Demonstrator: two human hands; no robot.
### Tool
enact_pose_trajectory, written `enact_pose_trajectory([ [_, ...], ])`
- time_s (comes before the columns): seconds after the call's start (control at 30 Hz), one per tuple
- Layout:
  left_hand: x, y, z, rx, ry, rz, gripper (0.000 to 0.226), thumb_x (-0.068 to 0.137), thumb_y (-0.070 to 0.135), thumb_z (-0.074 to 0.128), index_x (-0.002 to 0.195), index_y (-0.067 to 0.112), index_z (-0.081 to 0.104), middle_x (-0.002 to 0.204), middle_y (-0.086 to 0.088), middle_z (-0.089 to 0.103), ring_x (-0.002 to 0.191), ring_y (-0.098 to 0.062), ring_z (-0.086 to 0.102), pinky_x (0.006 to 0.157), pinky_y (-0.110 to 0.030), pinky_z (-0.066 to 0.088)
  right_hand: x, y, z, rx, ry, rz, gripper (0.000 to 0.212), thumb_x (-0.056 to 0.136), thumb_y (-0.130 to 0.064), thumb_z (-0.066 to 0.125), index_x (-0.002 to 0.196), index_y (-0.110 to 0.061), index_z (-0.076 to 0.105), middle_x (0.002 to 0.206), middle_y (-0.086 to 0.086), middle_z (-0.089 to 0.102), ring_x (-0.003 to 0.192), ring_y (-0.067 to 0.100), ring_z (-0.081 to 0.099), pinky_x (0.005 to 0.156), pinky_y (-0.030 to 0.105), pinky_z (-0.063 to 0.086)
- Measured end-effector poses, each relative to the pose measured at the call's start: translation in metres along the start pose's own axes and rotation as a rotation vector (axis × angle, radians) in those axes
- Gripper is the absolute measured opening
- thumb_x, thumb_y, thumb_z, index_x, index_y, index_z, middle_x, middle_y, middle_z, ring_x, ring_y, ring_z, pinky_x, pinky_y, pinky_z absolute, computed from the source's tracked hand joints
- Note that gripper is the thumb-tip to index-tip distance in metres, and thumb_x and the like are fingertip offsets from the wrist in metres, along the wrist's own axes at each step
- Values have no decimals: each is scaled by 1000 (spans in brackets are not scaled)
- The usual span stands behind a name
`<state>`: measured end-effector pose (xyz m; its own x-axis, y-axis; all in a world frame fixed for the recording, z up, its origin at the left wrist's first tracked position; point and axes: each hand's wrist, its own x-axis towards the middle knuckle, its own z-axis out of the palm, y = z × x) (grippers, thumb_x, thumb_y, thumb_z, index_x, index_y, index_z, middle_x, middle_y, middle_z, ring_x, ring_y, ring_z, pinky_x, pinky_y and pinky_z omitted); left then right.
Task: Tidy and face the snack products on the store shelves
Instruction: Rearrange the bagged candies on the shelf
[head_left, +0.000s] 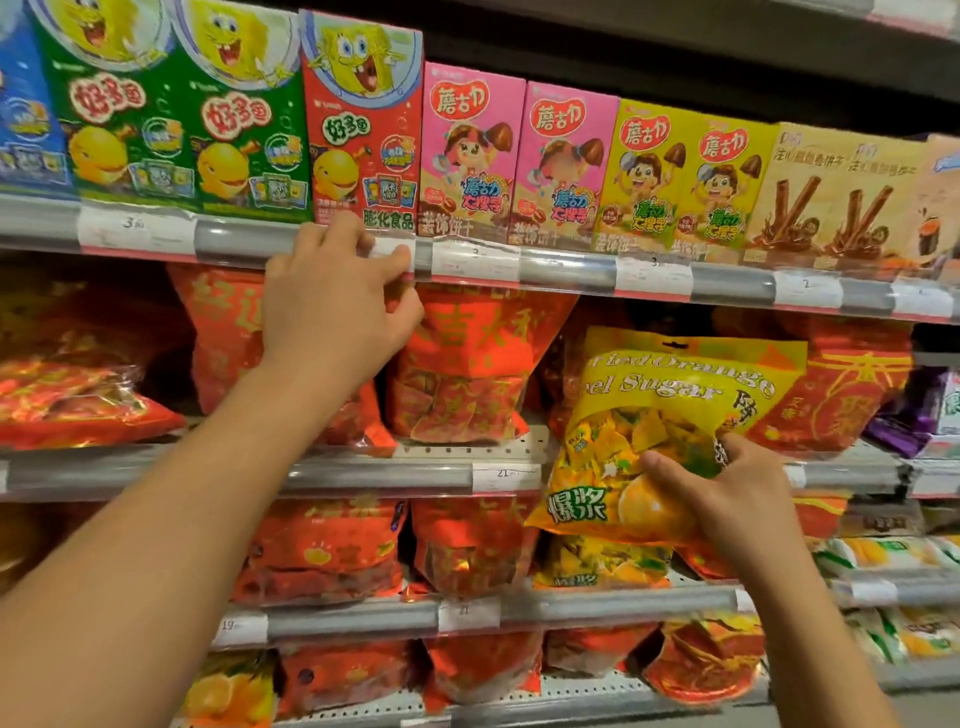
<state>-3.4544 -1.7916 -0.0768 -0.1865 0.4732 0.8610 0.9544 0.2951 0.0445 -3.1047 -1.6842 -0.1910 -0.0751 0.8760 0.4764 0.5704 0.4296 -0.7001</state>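
Yellow candy bag (670, 415) pinched in right hand (727, 499) grip, left hand (332, 306) fingers curled — touching shelf edge (566, 270)

Items you have in view, not for facing:
- Grey label rail (244, 236), top tier, running left to right.
- Price tag marked "3" (136, 228), far left on that rail.
- Price tag marked "2" (807, 288), same rail, right end.
- Tag "21" (506, 475), middle rail.
- Tag "19" (239, 626), lower rail, left (small print unreadable on all four).
- Dark panel (675, 57) overhead, upper right.
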Motion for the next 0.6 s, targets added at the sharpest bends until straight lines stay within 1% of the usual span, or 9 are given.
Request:
enact_pose_trajectory([
  [0.07,0,1,-3,21,-19,13,40,91,49,57,125,30,70,121,-8,53,114,-36,49,84,-48,46,-23,-4,4,-4,-62,-5,110,51,-93,70,124,-11,67,119,9,73,109,31,68,93,52,56],
  [0.2,3,-3,-10,28,-105,47,46,95,50,52,135,31,63,129,-6,49,122,-32,45,93,-47,44,-74,-32,17,9,-123,-81,73,60,-72,83,105,-14,76,102,5,77,99,30,70,88,41,52],
  [0.3,5,-18,-15,-21,-203,108,52,95,50,51,143,31,56,144,-6,44,132,-32,40,105,-50,40,-101,-53,32,74,-187,-37,54,60,-64,79,91,-20,77,85,-3,75,89,25,68,78,35,50],
  [0.37,-5,-31,-19,-93,-197,154,59,91,49,50,145,26,54,156,-8,39,141,-33,35,113,-54,36,-119,-58,49,79,-118,-33,64,60,-80,73,87,-21,77,81,-3,73,85,26,66,77,34,48],
  [0.43,-25,-48,-24,-191,-103,148,58,89,45,50,141,23,58,157,-7,41,143,-32,36,115,-54,36,-141,-68,69,82,-2,-73,83,52,-99,54,80,-24,76,74,-4,70,79,23,63,83,34,48],
  [0.47,-36,-57,-26,-237,-44,125,54,88,41,52,138,21,61,154,-7,44,141,-32,39,114,-51,36,-150,-74,79,104,61,-137,78,59,-97,51,77,-25,76,71,-6,68,76,21,62,86,30,47],
  [0.53,-61,-77,-27,-309,53,33,46,87,31,57,131,18,66,146,-7,51,134,-30,45,113,-44,38,-157,-85,99,145,135,-326,66,80,-84,49,71,-25,76,62,-3,66,68,7,55,86,9,42],
  [0.57,-74,-89,-25,-325,78,-25,43,87,27,59,128,16,68,143,-7,54,132,-29,47,112,-39,37,-156,-89,109,130,154,-434,68,87,-78,48,67,-20,77,57,2,66,67,12,53,76,8,40],
  [0.6,-87,-102,-23,-326,85,-86,42,87,23,59,127,15,68,140,-7,56,130,-29,48,112,-35,36,-152,-92,121,115,158,-541,69,91,-72,49,67,-14,78,57,7,66,68,15,52,66,13,39],
])
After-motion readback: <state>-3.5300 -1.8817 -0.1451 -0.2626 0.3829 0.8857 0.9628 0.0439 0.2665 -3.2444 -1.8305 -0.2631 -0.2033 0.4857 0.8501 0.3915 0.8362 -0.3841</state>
